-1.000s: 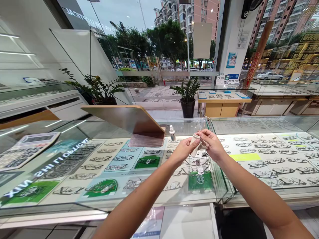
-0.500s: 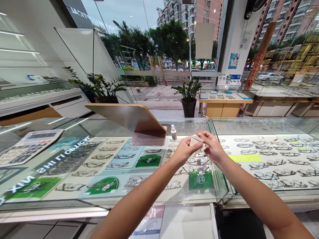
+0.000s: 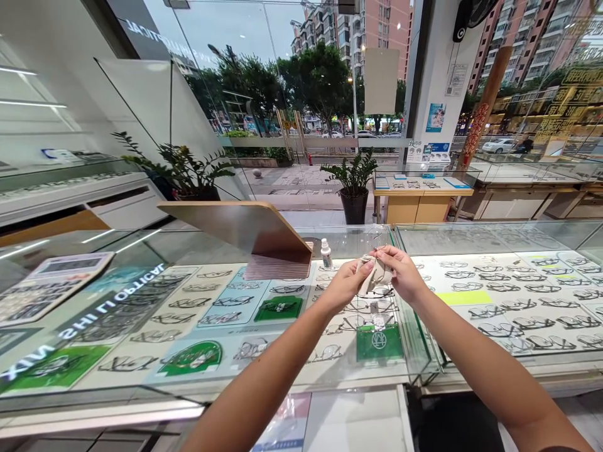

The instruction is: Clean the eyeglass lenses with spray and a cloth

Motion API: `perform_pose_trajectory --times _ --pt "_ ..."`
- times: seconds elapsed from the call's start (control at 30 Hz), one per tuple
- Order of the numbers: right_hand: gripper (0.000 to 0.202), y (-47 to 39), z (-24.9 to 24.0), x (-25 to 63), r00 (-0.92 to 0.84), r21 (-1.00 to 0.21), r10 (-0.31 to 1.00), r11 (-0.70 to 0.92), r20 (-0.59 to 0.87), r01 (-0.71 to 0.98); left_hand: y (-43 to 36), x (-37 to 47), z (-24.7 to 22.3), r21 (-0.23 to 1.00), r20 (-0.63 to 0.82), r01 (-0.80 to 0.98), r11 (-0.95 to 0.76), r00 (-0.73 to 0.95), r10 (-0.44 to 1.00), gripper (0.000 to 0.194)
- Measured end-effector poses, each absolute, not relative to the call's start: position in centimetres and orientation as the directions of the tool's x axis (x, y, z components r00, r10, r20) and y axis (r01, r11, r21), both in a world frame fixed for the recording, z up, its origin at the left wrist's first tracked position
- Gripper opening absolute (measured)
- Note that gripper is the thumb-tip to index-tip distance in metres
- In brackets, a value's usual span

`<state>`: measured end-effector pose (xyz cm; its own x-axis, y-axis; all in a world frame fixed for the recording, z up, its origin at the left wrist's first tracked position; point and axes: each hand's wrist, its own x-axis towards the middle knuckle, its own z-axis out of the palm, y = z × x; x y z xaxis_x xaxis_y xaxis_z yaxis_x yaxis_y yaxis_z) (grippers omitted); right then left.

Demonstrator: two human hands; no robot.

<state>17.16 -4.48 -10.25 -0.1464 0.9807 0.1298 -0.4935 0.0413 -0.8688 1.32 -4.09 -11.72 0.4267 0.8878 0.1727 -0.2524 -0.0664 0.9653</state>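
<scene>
Glass counter (image 3: 330,380): beneath both arms, which reach forward.
Left hand (image 3: 347,282): pinching a pale cloth (image 3: 379,277) under its thumb.
Right hand (image 3: 401,271): fingertips pinched close.
Cloth: between the hands, more crumpled than before.

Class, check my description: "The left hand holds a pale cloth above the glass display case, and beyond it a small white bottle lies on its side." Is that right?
Not quite: the small white bottle stands upright, as the head view shows. The left hand does hold a pale cloth above the glass display case.
</scene>
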Motion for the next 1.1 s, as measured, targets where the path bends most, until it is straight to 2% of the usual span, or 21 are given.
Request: perform_pose_trajectory --times 0.43,0.53,0.67,0.77,0.9,1.03,1.1 --pt "0.04 -4.5 -10.9 16.2 -0.168 -0.889 0.971 0.077 0.169 -0.451 -4.4 1.6 -11.9 0.966 0.192 -0.215 -0.142 0.231 0.954 0.069" --pt "0.04 -4.6 -10.8 16.2 -0.142 -0.889 0.975 0.09 0.171 -0.45 -4.5 1.6 -11.7 0.98 0.177 -0.135 -0.148 0.238 0.955 0.074" --pt "0.04 -4.4 -10.4 17.0 -0.124 -0.888 0.976 0.107 0.18 -0.448 -4.3 1.2 -11.4 0.963 0.265 -0.008 -0.271 0.234 0.935 0.078" --pt "0.037 -4.0 -10.1 17.8 -0.09 -0.893 0.971 0.165 0.221 -0.42 -3.7 0.6 -11.4 0.971 0.224 0.038 -0.237 0.211 0.951 0.083" --pt "0.033 -3.8 -9.9 18.4 -0.157 -0.927 0.956 0.189 0.249 -0.322 -2.7 -0.2 -11.6 0.985 0.145 -0.117 -0.129 0.135 0.98 0.083" --pt "0.037 -4.2 -9.9 18.1 -0.216 -0.949 0.946 0.183 0.241 -0.257 -2.2 -0.5 -11.5 0.956 0.038 -0.292 -0.01 0.09 0.995 0.067" --pt "0.041 -4.4 -10.0 18.0 -0.251 -0.959 0.942 0.168 0.224 -0.227 -2.1 -0.5 -11.5 0.947 0.055 -0.321 -0.026 0.084 0.995 0.061"
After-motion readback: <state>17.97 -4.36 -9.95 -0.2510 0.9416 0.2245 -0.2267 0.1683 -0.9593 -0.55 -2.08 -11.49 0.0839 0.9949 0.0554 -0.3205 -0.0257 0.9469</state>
